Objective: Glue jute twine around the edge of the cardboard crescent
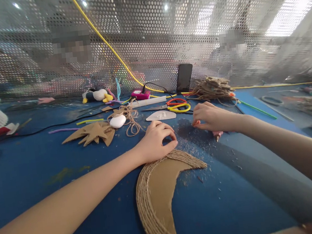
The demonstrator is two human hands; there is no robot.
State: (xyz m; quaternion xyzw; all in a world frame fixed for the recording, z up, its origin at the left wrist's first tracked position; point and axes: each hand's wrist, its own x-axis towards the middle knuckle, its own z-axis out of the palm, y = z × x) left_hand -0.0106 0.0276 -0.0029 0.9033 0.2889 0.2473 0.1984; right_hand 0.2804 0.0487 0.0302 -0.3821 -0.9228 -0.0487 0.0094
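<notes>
A cardboard crescent [159, 191] lies on the blue table [70, 200], its outer edge wrapped in rows of jute twine. My left hand [156, 140] presses its curled fingers on the crescent's upper tip, where the twine rows end. My right hand [214, 116] rests on the table just right of it, closed around a pink glue gun [217, 134] whose nozzle pokes out under the wrist.
Cardboard stars [92, 134], a white pebble-like object [118, 121] and loose twine [131, 121] lie to the left. Scissors [177, 105], a white cardboard piece [160, 115], a phone [184, 77] and a twine bundle [211, 87] sit behind. A perforated screen [148, 39] backs the table. Other people sit beyond it.
</notes>
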